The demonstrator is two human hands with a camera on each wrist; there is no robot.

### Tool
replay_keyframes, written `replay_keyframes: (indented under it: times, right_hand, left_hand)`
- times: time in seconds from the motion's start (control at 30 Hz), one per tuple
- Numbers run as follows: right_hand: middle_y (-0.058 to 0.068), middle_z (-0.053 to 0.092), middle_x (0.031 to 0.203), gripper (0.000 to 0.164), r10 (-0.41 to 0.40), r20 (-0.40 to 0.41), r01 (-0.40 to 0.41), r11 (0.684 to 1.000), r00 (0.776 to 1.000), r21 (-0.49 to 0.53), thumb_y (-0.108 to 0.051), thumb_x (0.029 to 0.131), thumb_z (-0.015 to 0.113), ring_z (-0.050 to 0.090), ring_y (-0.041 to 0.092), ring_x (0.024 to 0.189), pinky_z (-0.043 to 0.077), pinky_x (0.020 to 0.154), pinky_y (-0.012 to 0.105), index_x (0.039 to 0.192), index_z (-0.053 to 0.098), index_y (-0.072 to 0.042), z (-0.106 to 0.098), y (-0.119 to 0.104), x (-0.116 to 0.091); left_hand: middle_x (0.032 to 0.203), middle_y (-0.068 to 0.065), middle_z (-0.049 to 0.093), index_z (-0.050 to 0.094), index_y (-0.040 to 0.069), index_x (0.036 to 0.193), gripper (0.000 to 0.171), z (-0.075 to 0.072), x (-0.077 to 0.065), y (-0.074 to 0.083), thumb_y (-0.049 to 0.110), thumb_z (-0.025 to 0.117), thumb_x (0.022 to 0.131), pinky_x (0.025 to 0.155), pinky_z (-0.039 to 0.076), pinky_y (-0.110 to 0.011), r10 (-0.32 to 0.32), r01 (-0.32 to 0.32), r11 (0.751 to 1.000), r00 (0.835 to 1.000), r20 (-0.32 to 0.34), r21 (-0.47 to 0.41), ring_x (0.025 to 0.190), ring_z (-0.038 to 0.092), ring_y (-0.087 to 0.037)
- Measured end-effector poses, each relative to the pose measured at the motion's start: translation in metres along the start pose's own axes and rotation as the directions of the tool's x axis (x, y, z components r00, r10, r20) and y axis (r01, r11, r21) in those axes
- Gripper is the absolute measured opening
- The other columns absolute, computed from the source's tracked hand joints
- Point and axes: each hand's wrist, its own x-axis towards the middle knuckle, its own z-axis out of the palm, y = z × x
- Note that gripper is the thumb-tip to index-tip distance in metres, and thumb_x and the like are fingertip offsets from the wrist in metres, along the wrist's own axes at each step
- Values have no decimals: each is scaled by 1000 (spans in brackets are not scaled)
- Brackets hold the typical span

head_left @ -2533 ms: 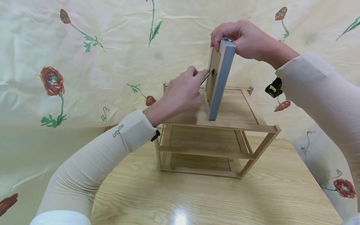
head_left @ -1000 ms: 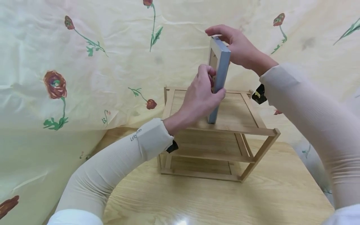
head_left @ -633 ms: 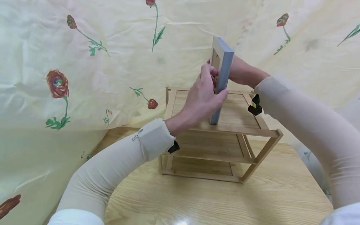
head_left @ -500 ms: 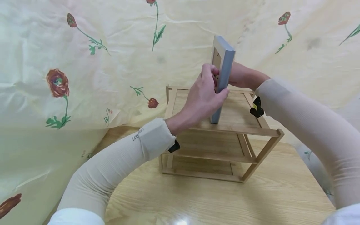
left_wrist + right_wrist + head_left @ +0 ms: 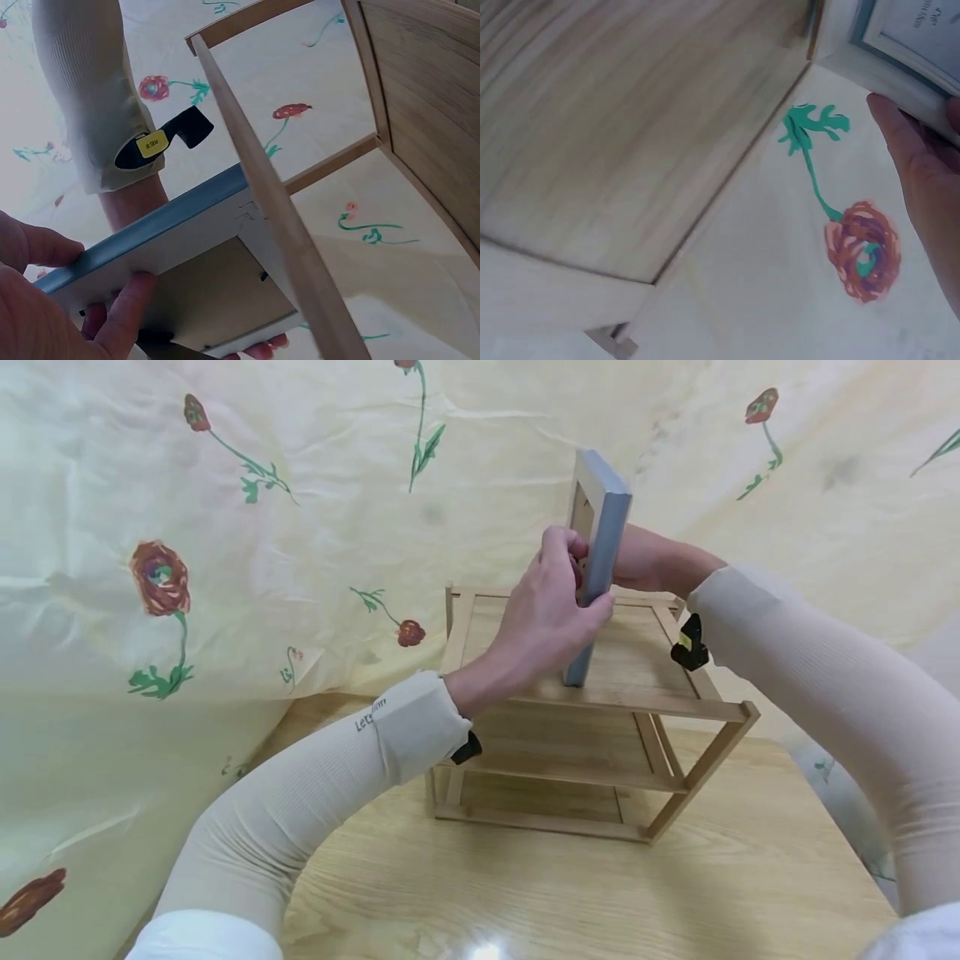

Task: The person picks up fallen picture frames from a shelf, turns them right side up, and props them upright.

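Observation:
A picture frame (image 5: 603,539) with a blue-grey edge stands upright on the rack's top shelf, its back facing left. My left hand (image 5: 551,597) grips the near side edge, thumb on the outer edge and fingers on the back. My right hand (image 5: 652,560) holds the far side, mostly hidden behind the frame. In the left wrist view, the tan backing (image 5: 217,292) and a dark strip (image 5: 169,349) show beside my left fingers. The right wrist view shows my right hand (image 5: 922,187) against the frame's border (image 5: 889,67), with part of the printed front visible.
The three-tier wooden rack (image 5: 637,702) stands on a wood-grain table (image 5: 562,902). A flower-patterned cloth (image 5: 300,527) hangs behind and to the left. Black wrist cameras (image 5: 690,643) sit under both sleeves.
My left hand has left the thin piece at the frame's back and grips the near edge. My right hand has come down from the top to the far side. The frame stays on the shelf.

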Motion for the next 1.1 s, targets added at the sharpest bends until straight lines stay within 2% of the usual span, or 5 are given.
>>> replay_keyframes:
  times: [0.17,0.33,0.67,0.9,1.1]
  right_hand:
    - [1,65,93,13,39,-57,-38,999,998,21,3,96,50,62,12,87,53,80,27,98,62,-4,-3,-5,-15]
    - [1,65,114,38,94,-146,-94,996,985,9,-1,98,50,64,10,104,54,88,31,134,41,3,-11,-19,-39]
    - [-1,64,117,53,114,-252,-138,987,961,-81,-2,92,63,68,13,100,57,77,38,139,39,-4,-14,-35,-93]
    - [12,60,124,54,127,-222,-159,979,967,-129,-2,94,60,66,14,100,58,77,41,141,35,-1,10,-30,-108]
    - [20,47,140,61,142,-182,-169,975,973,-144,-6,95,59,64,17,106,57,79,41,148,27,-7,20,-21,-113]
  left_hand:
    - [101,-3,54,36,11,117,40,-1,-4,2,10,63,88,72,49,-23,14,-13,1000,999,30,-25,87,57,-14]
    - [107,-5,57,39,10,125,45,-15,-1,9,6,64,88,78,51,-25,6,-7,999,1000,-24,-42,94,60,-14]
    - [137,-7,55,29,10,149,55,-42,21,9,-3,44,97,95,50,-31,-90,90,996,993,-76,-3,119,58,-15]
    - [138,-6,53,25,13,151,57,-40,18,-7,-1,38,98,96,50,-32,-198,198,979,980,-1,39,121,55,-14]
    - [139,-7,51,21,11,152,58,-33,12,-16,1,40,98,95,50,-32,-203,199,973,979,24,118,121,54,-15]
